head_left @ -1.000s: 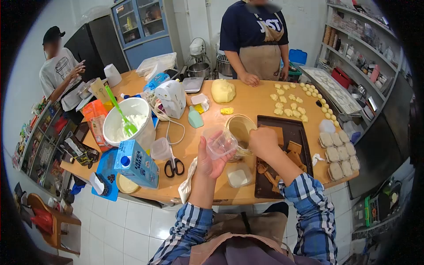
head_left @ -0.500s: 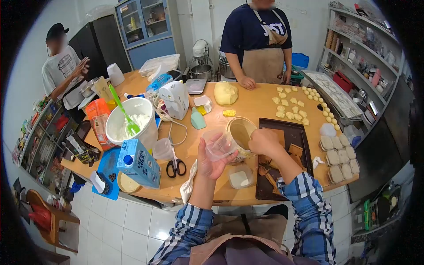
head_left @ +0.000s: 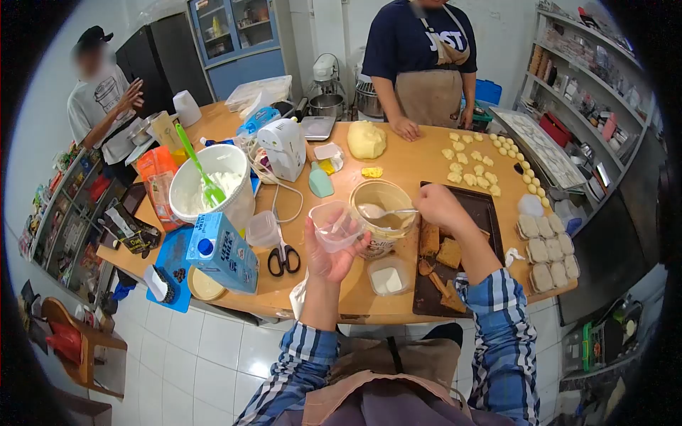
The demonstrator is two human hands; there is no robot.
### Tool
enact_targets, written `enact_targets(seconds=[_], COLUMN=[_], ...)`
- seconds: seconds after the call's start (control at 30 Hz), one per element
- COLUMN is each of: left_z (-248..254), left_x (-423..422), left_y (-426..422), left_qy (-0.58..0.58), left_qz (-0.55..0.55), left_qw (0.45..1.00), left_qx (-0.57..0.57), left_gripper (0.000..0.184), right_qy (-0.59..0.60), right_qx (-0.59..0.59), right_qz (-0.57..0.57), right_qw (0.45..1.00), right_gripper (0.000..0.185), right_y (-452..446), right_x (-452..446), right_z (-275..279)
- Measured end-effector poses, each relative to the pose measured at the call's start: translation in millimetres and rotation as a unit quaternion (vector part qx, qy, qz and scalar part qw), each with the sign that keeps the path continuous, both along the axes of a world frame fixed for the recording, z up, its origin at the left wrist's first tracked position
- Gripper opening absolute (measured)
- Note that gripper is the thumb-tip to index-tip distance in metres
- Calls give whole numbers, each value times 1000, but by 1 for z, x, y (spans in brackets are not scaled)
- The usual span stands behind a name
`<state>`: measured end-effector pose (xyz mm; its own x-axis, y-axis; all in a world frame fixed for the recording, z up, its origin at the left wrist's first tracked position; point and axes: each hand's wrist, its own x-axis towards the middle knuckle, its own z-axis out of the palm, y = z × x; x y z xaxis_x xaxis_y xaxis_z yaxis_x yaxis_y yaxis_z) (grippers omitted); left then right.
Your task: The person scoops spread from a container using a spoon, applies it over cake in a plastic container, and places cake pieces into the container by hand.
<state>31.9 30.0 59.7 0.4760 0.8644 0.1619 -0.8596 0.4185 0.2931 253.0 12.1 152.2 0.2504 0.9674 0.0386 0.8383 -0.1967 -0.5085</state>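
Observation:
My left hand (head_left: 330,257) is wrapped round a small clear plastic container (head_left: 335,226), its open top tilted up. In my right hand (head_left: 439,207) is the handle of a metal spoon (head_left: 392,211), whose bowl is over the mouth of a round tub (head_left: 380,245) and holds some pale powder. Another clear container (head_left: 388,277) with white contents stands just in front of the tub. To the right, under my right forearm, lies a dark baking tray (head_left: 421,304) with brown cake pieces (head_left: 449,253).
Left are a milk carton (head_left: 226,259), scissors (head_left: 284,260) and a white bucket (head_left: 241,170) with a green spatula. Dough (head_left: 366,140) and shaped pieces (head_left: 469,179) lie further back. A person (head_left: 426,71) stands across the table (head_left: 419,149), another (head_left: 106,106) at far left.
My right hand has risen from the tub's right edge, and the spoon now shows above its mouth. My left hand has shifted slightly left with the container.

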Motion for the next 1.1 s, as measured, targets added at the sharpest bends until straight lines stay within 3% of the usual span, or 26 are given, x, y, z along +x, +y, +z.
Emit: enact_targets(seconds=[0.13,0.33,0.73,0.93,1.1], left_z=[-8,-2,0,-1,-4], left_x=[-4,-15,-23,-16,-9], left_y=[4,-13,-33,-31,-27], left_qy=[-11,40,17,103,103], left_qz=[2,118,-5,49,71], left_qw=[1000,988,996,990,989], left_qx=[-24,-91,-88,-79,-82], left_gripper=[70,74,70,67,62], right_qy=[5,21,64,69,29], right_qx=[33,82,102,102,120], right_qz=[-8,3,-17,-13,-5], right_qw=[999,996,993,992,992], right_gripper=[25,24,22,22,22], right_y=[4,0,-7,-9,-5], right_x=[12,22,18,19,24], right_z=[6,22,48,52,49])
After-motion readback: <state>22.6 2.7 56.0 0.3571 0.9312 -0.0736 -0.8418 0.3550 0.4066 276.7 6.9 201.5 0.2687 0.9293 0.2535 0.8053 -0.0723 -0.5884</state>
